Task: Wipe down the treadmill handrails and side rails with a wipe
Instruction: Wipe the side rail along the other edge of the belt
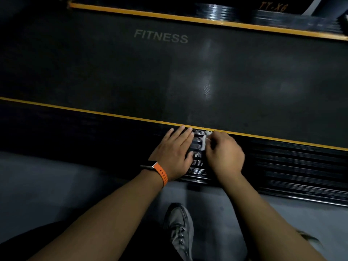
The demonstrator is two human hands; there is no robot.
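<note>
Near side rail: wipe pass on the ribbed tread by the yellow stripe.

My right hand is curled round the white wipe, which is bunched small and pressed onto the ribs just below the stripe. My left hand lies flat on the rail just beside it, fingers straight, grasping nothing. Judgement: the grooves run along the rail, so I should stroke lengthwise rather than across. I should spread the wipe flatter for fuller contact and lap each pass toward the outer edge, staying off the belt. Risk: a bunched wipe skips the groove bottoms. Handrails are not in view.
</note>
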